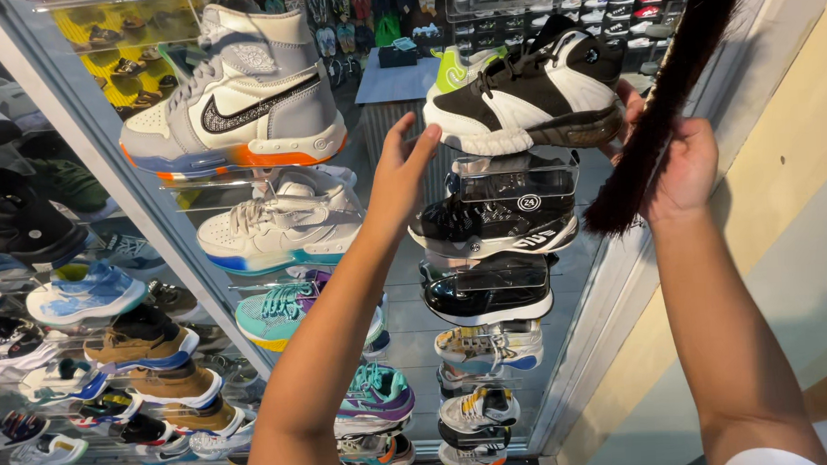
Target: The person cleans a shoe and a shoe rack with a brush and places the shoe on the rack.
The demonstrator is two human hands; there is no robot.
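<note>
While the glass display case [111, 225] filled the view with rows of shoes, a black-and-white sneaker [528, 86] sat on a clear shelf [512, 174] at the top of the right column, its long axis running left to right. The left hand [402, 173] was open, fingers loosely spread, fingertips at the toe; the right hand [681, 159] (fingers closed round a dark brush [665, 95]) touched the heel.

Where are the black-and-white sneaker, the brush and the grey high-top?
black-and-white sneaker [528, 96], head view, on its side panel.
brush [661, 105], head view, mid bristles.
grey high-top [244, 105], head view, on its side panel.
</note>
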